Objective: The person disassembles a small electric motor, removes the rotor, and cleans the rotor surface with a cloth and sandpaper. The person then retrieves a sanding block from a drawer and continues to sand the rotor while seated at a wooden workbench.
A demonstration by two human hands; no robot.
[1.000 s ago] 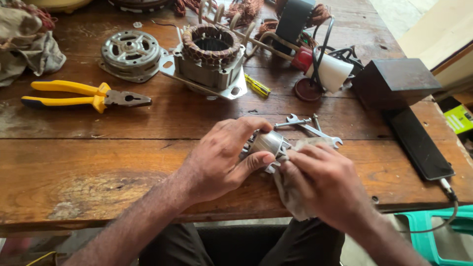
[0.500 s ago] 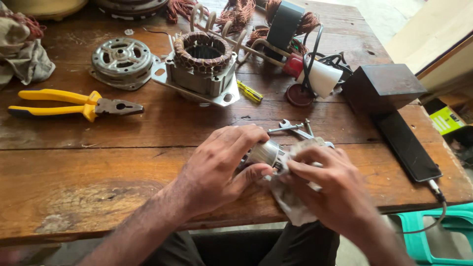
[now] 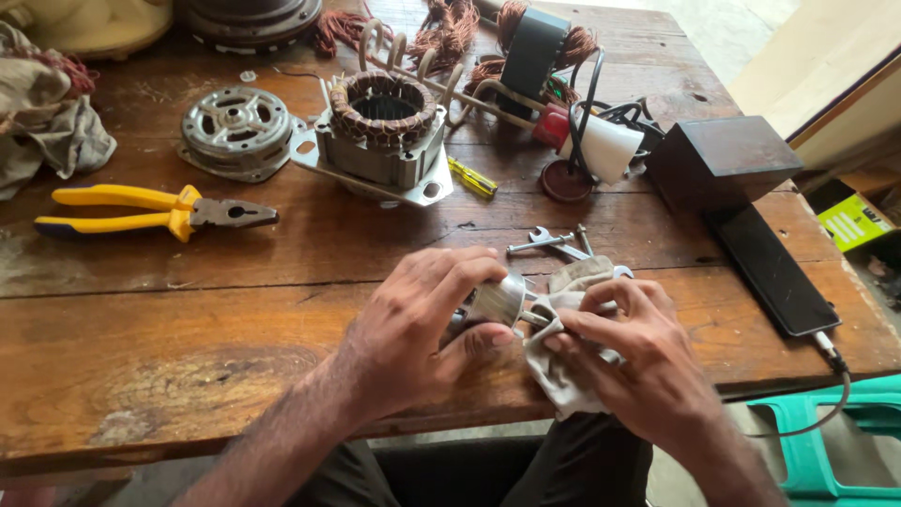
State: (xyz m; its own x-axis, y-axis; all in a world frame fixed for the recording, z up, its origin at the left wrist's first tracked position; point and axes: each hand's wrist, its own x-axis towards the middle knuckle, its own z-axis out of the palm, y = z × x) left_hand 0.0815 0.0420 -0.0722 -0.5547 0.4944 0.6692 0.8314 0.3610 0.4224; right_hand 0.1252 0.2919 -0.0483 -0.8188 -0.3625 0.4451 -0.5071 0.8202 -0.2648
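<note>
From the head camera, the left hand (image 3: 422, 319) wraps around a small silver metal rotor (image 3: 496, 300), thumb below and fingers over the top, so its grip is closed on the metal body; the right hand (image 3: 638, 361) pinches a pale grey cloth (image 3: 563, 371) around the thin shaft that sticks out of the rotor's end, fingers closed on cloth and shaft together. The rotor sits just above the near edge of the wooden table (image 3: 282, 319), in front of the person's lap, between the two hands; the cloth hangs over the table edge.

The rotor looks solid and stiff, probably heavy for its bulk, with a smooth and likely greasy surface that could slip; the broad drum is the safest place to hold, as the left hand does, while the thin shaft suits only a light pinch through the cloth; the cloth itself is soft and limp.

Just beyond the hands lie a few small spanners (image 3: 554, 244); further back stands a motor housing (image 3: 380, 131) with copper windings, a round metal end plate (image 3: 235, 127) to its left, and yellow-handled pliers (image 3: 155, 211) well apart on the left; a small yellow screwdriver (image 3: 472, 176), a dark box (image 3: 718, 160) and a flat black phone (image 3: 770, 268) with a cable sit to the right.
</note>
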